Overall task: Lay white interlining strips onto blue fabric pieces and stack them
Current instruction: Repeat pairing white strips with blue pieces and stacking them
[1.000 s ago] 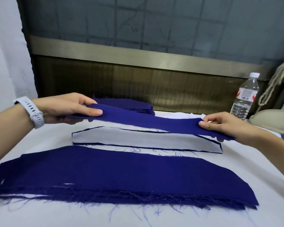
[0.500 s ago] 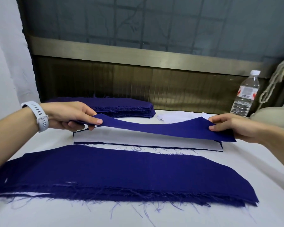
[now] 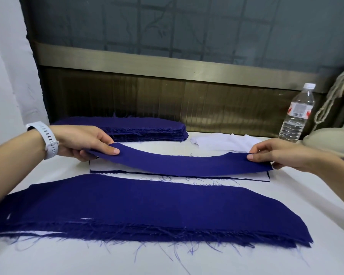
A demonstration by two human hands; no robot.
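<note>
A long blue fabric piece (image 3: 179, 163) sags between my hands just above the middle stack. My left hand (image 3: 83, 142) pinches its left end, thumb on top. My right hand (image 3: 276, 153) pinches its right end. Under it lies the middle stack topped with a white interlining strip (image 3: 107, 167), mostly covered by the held piece. A thick stack of blue pieces (image 3: 139, 128) sits at the back. Loose white interlining strips (image 3: 222, 143) lie at the back right. A wide pile of frayed blue pieces (image 3: 147, 211) lies nearest me.
The white table cover (image 3: 286, 259) stretches under everything. A clear water bottle (image 3: 298, 114) stands at the back right beside a beige rounded object (image 3: 326, 139) and a hanging rope (image 3: 334, 94). A dark panel wall (image 3: 167, 100) closes the back.
The held blue piece has come down and toward me over the interlining-topped stack, now covering most of the white strip. Both hands moved with it, keeping their pinch.
</note>
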